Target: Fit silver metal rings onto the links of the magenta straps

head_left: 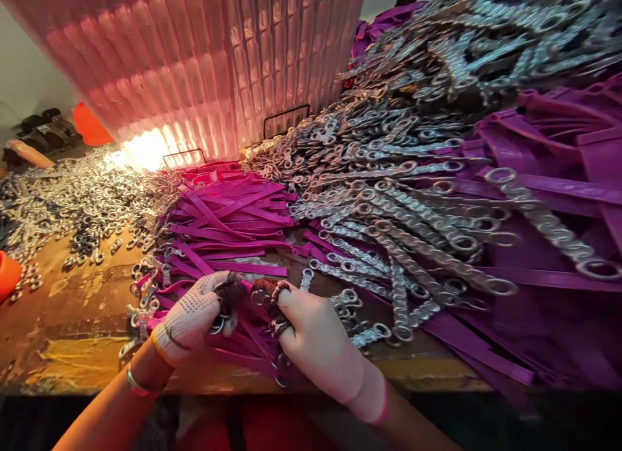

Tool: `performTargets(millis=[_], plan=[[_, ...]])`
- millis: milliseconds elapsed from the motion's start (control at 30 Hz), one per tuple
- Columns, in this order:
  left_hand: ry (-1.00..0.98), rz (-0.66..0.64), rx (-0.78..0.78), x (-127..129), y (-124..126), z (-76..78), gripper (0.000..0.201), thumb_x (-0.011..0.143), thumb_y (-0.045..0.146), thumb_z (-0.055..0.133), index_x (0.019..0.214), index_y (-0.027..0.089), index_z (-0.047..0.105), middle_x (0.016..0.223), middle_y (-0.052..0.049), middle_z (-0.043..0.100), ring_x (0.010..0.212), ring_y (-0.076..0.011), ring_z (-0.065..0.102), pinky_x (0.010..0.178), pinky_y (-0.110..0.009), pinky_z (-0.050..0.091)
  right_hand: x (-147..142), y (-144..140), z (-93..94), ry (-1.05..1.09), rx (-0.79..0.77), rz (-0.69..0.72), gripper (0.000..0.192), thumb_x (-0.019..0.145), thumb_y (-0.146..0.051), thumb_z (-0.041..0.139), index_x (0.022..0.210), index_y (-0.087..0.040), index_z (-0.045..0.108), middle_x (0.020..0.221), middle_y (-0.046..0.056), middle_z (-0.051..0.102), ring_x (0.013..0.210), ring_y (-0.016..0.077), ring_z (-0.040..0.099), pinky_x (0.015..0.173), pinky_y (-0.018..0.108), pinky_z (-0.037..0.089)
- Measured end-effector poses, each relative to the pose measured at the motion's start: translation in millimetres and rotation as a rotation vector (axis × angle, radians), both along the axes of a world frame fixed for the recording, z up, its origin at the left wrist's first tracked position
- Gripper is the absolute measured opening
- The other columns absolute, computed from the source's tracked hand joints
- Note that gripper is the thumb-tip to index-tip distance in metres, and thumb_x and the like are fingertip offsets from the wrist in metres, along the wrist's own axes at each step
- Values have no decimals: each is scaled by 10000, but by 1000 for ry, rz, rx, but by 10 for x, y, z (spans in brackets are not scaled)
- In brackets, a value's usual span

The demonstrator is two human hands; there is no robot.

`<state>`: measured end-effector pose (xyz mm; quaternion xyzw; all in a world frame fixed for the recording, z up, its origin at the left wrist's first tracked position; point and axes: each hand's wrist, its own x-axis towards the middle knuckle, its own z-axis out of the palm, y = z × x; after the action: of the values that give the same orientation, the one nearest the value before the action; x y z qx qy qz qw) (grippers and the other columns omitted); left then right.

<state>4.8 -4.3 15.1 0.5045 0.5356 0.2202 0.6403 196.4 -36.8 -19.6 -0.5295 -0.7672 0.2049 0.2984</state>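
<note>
Left grip (194,312), in a dotted glove: narrow, the fingers curled about a small metal ring (217,325) that shows below the thumb. Right grip (318,337), also gloved: narrow, just beside the left and facing it; what its dark-tipped fingers pinch (if anything) cannot be told. The ring lies at the left grip's inner side, toward the right grip; the left hand is nearer to it. Purple straps (238,208) lie beneath both grips and beyond; one just beyond has its long axis running left to right. The straps look flat, narrow and glossy; the ring, silvery and rounded. Outward on the surface (92,308): patterned metal strips (447,256) to the right, small metal links (92,211) to the left.
</note>
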Motion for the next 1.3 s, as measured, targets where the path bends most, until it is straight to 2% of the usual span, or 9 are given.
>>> performTargets(millis=[267,433,500,600,733,867,1000,1133,1300], plan=[[-27,-1,43,-75,-152,-165,288,890,416,544,743,169,527,581,22,543,414,-85,447,397,-188,350,-223,9,236,-449,-150,67,263,679,-54,504,852,-179,659,924,92,704,731,196,635,638,282,404],[358,-122,554,-95,-177,-219,123,828,190,517,837,152,633,820,-69,680,735,-176,608,714,-283,490,-238,-10,201,-538,-60,53,244,673,-51,499,797,-182,664,880,98,702,650,202,626,568,309,353],[409,-181,672,-92,-165,-239,219,750,96,491,889,145,653,919,-93,700,838,-203,623,813,-313,485,-250,-2,158,-540,-12,20,217,668,-62,505,768,-179,658,844,103,695,612,197,607,550,313,337],[333,-239,577,-102,-126,-280,186,729,77,465,795,152,622,780,-52,675,713,-166,606,725,-268,486,-268,19,161,-530,-38,-23,252,668,-48,493,807,-168,665,858,117,694,646,213,617,578,316,365],[160,-130,291,-148,-118,-359,167,761,88,401,707,175,532,547,31,554,458,-103,481,477,-192,380,-278,55,290,-554,-186,72,411,676,0,477,1006,-164,658,983,114,707,795,221,660,649,298,398],[227,-116,341,-174,-166,-429,178,719,58,403,702,171,539,557,23,565,484,-109,484,486,-195,357,-286,98,309,-636,-297,70,310,710,-15,466,913,-176,638,816,84,718,716,210,663,571,302,324],[328,-165,532,-176,-173,-486,156,748,77,443,673,156,555,636,-8,582,595,-128,493,575,-222,367,-268,74,153,-603,-123,130,214,692,-31,473,786,-175,600,673,70,684,607,193,623,544,321,262],[361,-242,575,-160,-110,-508,186,815,132,456,678,149,581,645,-12,583,621,-133,488,603,-231,365,-237,10,18,-585,123,214,149,728,-57,479,713,-183,557,576,55,623,505,169,547,516,333,196],[328,-469,531,-451,46,-226,288,724,54,420,802,174,669,795,-10,692,697,-139,570,661,-221,415,-225,-5,3,-607,242,221,140,791,-91,485,725,-183,566,550,40,603,478,160,511,513,334,153]])
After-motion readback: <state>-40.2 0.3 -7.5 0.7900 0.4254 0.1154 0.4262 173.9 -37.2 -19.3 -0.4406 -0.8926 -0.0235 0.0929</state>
